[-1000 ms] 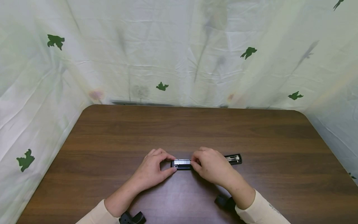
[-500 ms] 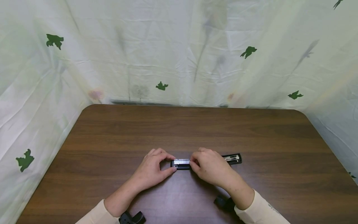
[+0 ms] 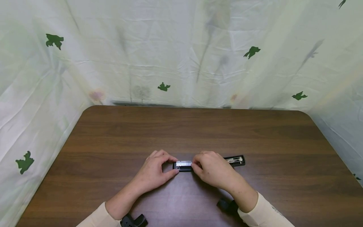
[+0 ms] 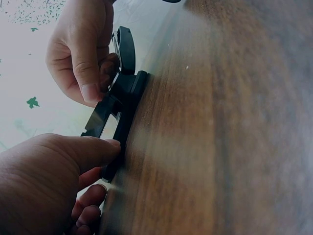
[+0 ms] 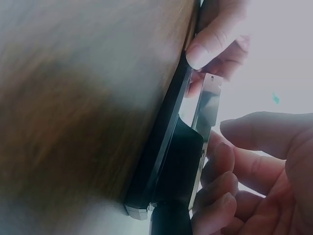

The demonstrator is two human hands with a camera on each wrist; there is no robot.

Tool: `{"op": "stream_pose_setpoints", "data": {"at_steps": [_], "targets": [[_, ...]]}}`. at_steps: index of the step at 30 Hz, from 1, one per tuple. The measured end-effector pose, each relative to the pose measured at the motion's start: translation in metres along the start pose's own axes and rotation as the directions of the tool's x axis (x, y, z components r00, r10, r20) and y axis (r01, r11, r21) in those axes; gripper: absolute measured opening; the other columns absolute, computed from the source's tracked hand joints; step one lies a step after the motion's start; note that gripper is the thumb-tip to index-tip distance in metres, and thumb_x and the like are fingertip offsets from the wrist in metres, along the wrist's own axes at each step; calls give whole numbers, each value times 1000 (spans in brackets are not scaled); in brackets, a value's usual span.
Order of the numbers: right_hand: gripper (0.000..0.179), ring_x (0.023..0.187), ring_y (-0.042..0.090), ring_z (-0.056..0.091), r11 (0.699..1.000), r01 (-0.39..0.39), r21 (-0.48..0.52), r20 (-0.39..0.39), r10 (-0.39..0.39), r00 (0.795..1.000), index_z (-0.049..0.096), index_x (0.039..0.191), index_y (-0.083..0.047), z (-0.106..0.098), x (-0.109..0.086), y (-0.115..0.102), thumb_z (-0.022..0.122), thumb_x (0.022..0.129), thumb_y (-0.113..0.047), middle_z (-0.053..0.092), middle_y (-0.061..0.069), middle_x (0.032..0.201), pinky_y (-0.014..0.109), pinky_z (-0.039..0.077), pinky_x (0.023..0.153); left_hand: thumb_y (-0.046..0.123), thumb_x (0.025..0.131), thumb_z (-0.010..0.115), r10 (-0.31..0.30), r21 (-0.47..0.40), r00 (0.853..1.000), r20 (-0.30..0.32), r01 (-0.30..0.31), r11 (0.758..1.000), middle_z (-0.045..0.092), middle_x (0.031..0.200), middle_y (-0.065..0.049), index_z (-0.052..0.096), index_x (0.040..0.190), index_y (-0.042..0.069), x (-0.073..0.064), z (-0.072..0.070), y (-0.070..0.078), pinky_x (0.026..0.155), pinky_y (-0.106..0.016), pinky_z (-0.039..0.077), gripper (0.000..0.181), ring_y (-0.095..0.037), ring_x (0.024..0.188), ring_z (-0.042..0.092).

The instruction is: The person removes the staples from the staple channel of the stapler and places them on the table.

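A black stapler (image 3: 185, 169) lies on the table with its top cover (image 3: 236, 160) swung back to the right. Its silver magazine (image 3: 183, 163) is exposed, raised off the base in the wrist views. My left hand (image 3: 155, 170) pinches the left end of the base between thumb and fingers. Over the middle of the stapler, my right hand (image 3: 214, 168) has curled fingers and thumb at the magazine's sides. The right wrist view shows the right thumb (image 5: 264, 129) close to the magazine's upper edge, other fingers against its side. Whether those fingertips also hold something small is hidden.
The brown wooden table (image 3: 181, 132) extends around both hands. A pale curtain (image 3: 181, 56) with green leaf-like patches hangs behind and along its sides. Black wrist devices (image 3: 134, 220) sit at both cuffs.
My right hand has slid slightly left along the stapler, uncovering a little more of the cover's arm. The left hand stays in place on the base.
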State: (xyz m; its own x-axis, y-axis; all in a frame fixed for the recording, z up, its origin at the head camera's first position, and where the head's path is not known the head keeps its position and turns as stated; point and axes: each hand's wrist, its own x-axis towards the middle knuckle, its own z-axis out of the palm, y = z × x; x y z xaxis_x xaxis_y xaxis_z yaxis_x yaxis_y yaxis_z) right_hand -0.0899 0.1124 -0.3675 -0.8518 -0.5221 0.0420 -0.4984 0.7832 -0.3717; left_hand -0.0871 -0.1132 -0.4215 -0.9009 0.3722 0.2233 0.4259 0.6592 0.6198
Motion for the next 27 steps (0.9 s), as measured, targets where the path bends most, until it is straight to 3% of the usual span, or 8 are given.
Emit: {"op": "stream_pose_setpoints", "data": {"at_steps": [17, 27], "targets": [[8, 60, 3, 47, 999, -13, 38, 10, 12, 1000, 67, 81, -19, 0, 1, 2, 62, 86, -23, 51, -15, 69, 23, 39, 56, 36, 73, 77, -4, -3, 1000, -2, 4, 1000, 55, 89, 17, 66, 97, 32, 0, 0, 0, 75, -31, 36, 27, -6, 82, 45], [11, 52, 3, 45, 998, -41, 37, 27, 40, 999, 69, 81, -19, -1, 2, 0, 62, 86, -26, 50, -16, 62, 24, 37, 49, 36, 73, 77, 5, -2, 1000, -12, -5, 1000, 56, 90, 17, 67, 97, 31, 0, 1, -1, 75, -31, 36, 27, -6, 83, 46]]}}
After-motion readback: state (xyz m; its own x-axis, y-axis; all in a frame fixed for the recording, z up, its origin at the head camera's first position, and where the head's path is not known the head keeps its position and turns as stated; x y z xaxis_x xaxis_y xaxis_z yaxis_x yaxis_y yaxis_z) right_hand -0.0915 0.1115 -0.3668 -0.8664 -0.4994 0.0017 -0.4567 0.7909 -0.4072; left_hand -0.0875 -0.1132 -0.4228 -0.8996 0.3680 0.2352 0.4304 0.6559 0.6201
